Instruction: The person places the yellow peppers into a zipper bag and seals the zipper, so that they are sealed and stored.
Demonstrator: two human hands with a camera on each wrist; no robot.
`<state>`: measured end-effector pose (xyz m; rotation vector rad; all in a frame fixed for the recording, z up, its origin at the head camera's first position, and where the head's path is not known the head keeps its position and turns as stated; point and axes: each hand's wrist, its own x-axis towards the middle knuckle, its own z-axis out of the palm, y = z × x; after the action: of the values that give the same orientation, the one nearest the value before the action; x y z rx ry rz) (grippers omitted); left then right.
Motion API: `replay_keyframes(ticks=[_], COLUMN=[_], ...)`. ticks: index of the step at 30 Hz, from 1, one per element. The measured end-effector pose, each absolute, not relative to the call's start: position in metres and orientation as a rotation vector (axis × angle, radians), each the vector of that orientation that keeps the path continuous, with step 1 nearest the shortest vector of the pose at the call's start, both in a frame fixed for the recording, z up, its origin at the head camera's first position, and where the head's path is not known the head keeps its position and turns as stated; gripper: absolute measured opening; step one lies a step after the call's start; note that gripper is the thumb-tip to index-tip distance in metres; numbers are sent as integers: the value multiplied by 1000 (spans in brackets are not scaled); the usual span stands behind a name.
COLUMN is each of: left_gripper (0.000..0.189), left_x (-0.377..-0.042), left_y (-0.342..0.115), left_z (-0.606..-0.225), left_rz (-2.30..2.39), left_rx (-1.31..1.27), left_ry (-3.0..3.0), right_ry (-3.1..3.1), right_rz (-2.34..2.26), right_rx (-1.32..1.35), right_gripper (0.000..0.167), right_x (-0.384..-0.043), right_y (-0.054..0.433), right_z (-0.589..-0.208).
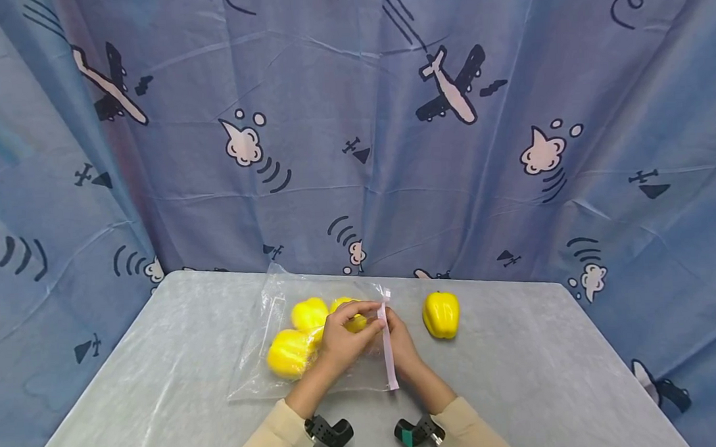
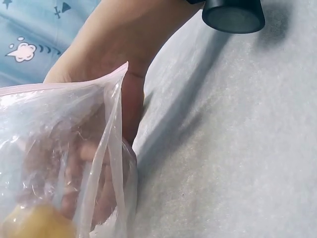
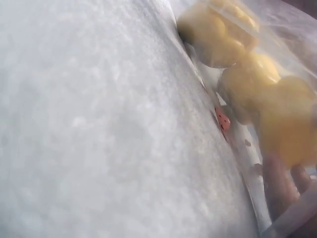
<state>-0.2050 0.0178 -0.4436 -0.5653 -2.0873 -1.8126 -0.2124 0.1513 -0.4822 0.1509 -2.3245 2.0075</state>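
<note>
A clear zip bag [image 1: 253, 372] with a pink zip strip [image 1: 389, 354] lies on the table, its strip toward the right. Inside it are several yellow bell peppers [image 1: 289, 355], also visible through the plastic in the right wrist view. My left hand [image 1: 343, 339] reaches over the bag and pinches the strip between thumb and fingers. From the other side, my right hand [image 1: 402, 345] holds the same strip, its fingers partly hidden by the strip and the left hand. The left wrist view shows fingers [image 2: 101, 193] through the plastic, below the pink edge.
A single yellow bell pepper [image 1: 441, 314] stands outside the bag, to the right of my right hand. The grey-white table [image 1: 535, 375] ends at a blue curtain [image 1: 308, 153] printed with planes. Black wrist cameras [image 1: 332, 433] sit on both sleeves.
</note>
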Motion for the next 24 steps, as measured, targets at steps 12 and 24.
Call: replay_keyframes(ticks=[12,24], left_gripper=[27,26], left_x=[-210,-203], left_y=[16,17], left_z=[-451,-443], left_rz=[-1799,-1814], left_rx=[-613,-508], left_ry=[-2028,-2035], right_ry=[-2369,-2455], right_rz=[1962,2024], right_rx=[143,84], right_gripper=[44,32], right_x=[-215,-209], right_y=[153,165], right_z=[-487,-486])
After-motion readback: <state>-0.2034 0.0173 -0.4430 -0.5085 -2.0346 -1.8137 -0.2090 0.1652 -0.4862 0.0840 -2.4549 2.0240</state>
